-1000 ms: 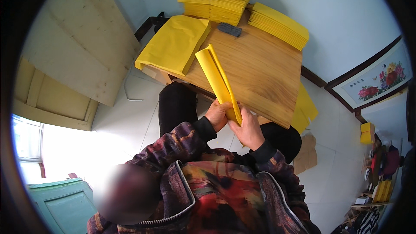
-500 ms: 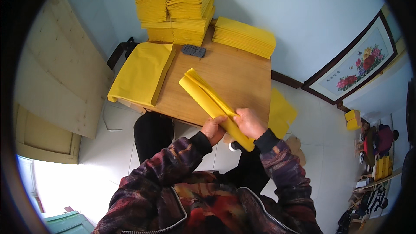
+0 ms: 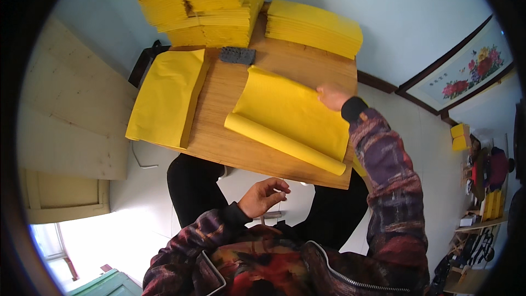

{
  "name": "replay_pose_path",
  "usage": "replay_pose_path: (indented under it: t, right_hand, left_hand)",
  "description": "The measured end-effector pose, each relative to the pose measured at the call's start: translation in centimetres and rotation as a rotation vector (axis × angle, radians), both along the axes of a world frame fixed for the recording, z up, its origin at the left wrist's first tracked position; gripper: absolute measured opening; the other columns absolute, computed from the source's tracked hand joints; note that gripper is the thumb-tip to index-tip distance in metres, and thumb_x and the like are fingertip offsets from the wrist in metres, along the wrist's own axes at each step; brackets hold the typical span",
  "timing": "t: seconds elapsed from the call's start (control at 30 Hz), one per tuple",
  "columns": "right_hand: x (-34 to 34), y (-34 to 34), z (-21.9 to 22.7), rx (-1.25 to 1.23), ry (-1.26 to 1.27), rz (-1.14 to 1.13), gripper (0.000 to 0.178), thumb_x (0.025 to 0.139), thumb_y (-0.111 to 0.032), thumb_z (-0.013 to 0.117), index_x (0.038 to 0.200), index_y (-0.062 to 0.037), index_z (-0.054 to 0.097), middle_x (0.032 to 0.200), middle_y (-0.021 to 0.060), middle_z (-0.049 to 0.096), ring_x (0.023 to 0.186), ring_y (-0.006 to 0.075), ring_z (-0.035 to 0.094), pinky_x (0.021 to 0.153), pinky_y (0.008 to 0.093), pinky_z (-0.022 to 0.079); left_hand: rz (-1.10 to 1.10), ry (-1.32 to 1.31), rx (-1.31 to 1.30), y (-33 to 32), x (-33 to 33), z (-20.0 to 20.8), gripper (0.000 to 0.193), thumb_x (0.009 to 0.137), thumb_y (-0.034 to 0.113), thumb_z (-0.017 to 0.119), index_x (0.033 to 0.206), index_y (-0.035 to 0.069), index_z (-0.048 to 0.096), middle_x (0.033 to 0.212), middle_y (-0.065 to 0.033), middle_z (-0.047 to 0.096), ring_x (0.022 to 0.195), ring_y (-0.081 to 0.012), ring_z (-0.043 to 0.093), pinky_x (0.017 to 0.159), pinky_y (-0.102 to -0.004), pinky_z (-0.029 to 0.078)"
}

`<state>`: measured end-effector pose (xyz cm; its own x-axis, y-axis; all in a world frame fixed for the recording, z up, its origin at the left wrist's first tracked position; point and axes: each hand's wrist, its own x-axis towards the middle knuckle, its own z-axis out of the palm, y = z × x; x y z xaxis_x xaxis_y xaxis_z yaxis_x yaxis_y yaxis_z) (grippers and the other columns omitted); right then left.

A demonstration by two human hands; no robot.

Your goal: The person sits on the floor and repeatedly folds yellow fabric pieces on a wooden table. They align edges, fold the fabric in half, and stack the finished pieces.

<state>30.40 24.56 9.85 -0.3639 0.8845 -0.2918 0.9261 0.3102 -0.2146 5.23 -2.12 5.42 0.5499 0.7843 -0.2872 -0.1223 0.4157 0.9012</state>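
Note:
A yellow paper sheet (image 3: 290, 107) lies spread across the wooden table (image 3: 211, 126), its near edge curled into a roll. At the sheet's far right edge, the fingers of my right hand (image 3: 333, 97) are closed on the paper. My left hand (image 3: 264, 197) hovers over my lap, off the table's front edge. Its fingers are loosely bent and apart, with nothing in them. Left of the sheet rests a thick pile of yellow paper (image 3: 167, 98). A dark grey block (image 3: 237, 55) sits just beyond the sheet's far left corner.
Tall bundles of folded yellow paper (image 3: 219, 0) stand at the table's back left. A lower stack of yellow paper (image 3: 315, 27) is at the back right. A wooden board (image 3: 76, 98) leans on the left; a framed flower picture (image 3: 466, 71) stands on the right.
The rolled yellow paper has gone from both hands down onto the table and is now mostly opened out. My left hand has let go and drawn back; my right hand has moved up and right.

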Motion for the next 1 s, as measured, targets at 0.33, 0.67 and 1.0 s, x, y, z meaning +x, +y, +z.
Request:
replay_pose_path:
  t: [0.33,0.67,1.0]
  right_hand:
    - [1.5,5.2,-0.3,0.12,-0.025,-0.034,0.028,0.091,-0.021,0.057,0.112,-0.0055,0.068,0.105,0.021,0.068,0.099,0.0397,0.063,0.085,0.046,0.049]
    - [1.4,7.2,-1.1,0.173,-0.047,0.016,0.021,0.088,-0.02,0.06,0.1,-0.0052,0.07,0.098,0.0209,0.067,0.095,0.0402,0.063,0.08,0.0478,0.05]
    - [1.0,5.9,-0.5,0.195,-0.085,-0.095,0.026,0.086,-0.018,0.062,0.108,-0.0055,0.069,0.106,0.0194,0.068,0.1,0.0385,0.063,0.086,0.0475,0.05]
  left_hand:
    - [0.158,0.732,1.181,3.1,0.1,1.5,0.032,0.076,0.01,0.074,0.107,0.009,0.065,0.116,-0.0088,0.063,0.117,-0.0303,0.057,0.096,-0.0438,0.045]
    - [-0.111,1.024,1.127,3.7,0.5,-1.2,0.076,0.08,0.045,0.071,0.146,0.018,0.043,0.157,-0.009,0.032,0.146,-0.0278,0.028,0.118,-0.0459,0.02]
    - [-0.159,1.074,1.232,3.7,0.8,-1.8,0.079,0.079,0.044,0.072,0.146,0.014,0.042,0.156,-0.0119,0.033,0.146,-0.0293,0.028,0.118,-0.0433,0.021]
